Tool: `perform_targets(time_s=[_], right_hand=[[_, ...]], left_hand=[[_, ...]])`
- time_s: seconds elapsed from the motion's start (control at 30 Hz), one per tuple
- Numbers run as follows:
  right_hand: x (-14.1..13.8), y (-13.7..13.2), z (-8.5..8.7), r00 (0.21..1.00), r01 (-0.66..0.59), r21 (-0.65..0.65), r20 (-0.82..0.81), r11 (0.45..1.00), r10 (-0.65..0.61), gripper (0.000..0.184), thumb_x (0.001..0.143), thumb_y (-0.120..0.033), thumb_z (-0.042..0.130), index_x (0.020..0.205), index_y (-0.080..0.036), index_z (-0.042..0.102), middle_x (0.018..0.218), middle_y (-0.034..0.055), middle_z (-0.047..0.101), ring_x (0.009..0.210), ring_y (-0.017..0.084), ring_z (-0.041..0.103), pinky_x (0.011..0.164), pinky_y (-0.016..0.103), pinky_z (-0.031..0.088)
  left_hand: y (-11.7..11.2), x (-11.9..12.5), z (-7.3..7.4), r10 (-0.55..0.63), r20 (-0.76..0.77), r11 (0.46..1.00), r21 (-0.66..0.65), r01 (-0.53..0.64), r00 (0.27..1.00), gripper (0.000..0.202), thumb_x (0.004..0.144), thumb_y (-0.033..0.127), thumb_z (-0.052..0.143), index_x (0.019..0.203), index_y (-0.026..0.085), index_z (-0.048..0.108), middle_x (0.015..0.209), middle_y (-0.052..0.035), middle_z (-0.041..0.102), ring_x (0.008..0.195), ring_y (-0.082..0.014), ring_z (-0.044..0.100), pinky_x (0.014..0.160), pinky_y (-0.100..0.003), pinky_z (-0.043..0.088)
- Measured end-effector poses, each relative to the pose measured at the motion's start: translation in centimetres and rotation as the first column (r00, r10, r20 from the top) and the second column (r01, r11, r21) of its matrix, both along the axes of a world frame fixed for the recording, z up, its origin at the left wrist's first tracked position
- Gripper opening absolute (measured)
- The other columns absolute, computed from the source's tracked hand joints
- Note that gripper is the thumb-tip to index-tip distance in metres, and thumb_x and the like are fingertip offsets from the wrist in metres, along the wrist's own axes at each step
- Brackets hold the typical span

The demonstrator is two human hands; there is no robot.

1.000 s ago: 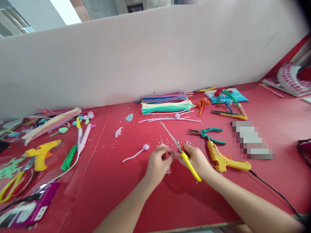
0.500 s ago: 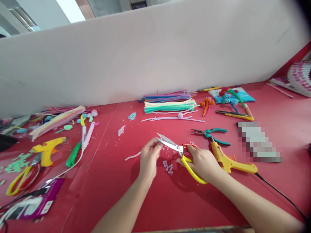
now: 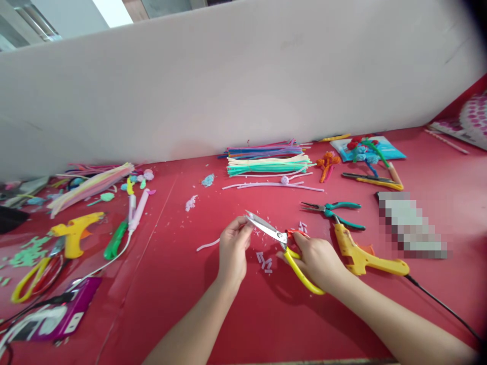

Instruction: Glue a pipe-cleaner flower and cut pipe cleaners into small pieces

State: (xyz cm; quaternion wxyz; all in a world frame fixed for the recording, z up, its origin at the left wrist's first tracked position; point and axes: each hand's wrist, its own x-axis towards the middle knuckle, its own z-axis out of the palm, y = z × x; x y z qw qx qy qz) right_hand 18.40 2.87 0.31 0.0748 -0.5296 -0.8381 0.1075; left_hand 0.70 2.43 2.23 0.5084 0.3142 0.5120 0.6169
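My left hand (image 3: 234, 246) pinches a pale pink pipe cleaner (image 3: 207, 245), whose tail sticks out to the left below the wrist side of the fingers. In my right hand (image 3: 314, 256) are scissors (image 3: 266, 229) with one red and one yellow handle. Their blades point left, nearly closed, with the tips at my left fingertips. Several short cut pieces (image 3: 265, 262) lie on the red table between the hands, and a few more (image 3: 303, 227) lie just behind the right hand. Fine pink fluff is scattered under the blades.
Pipe cleaner bundles (image 3: 269, 166) lie against the white partition (image 3: 236, 86). Right of my hand are green-handled pliers (image 3: 331, 208), a yellow glue gun (image 3: 365, 258) and a blurred flat object (image 3: 413, 223). Another glue gun (image 3: 74, 233), scissors (image 3: 32, 279) and a purple box (image 3: 76, 314) lie left.
The scissor blades have closed from a slightly wider gap near my left fingertips. More cut pieces show behind my right hand. The view has shifted slightly.
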Motion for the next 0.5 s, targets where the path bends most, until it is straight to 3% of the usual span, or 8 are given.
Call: perform_targets(time_s=[0.5], right_hand=[[0.08,0.14,-0.38,0.999,-0.014,0.027,0.044,1.0,0.013,0.036,0.078,-0.053,0.031,0.072,-0.019,0.042,0.054,0.002,0.057,0.047,0.015,0.052,0.045,0.025,0.015]], left_hand=[[-0.03,-0.19,-0.21,-0.022,-0.01,0.999,0.034,0.022,1.0,0.011,0.071,0.021,0.056,0.08,0.015,0.059,0.05,0.0064,0.03,0.043,-0.0033,0.023,0.04,-0.018,0.016]])
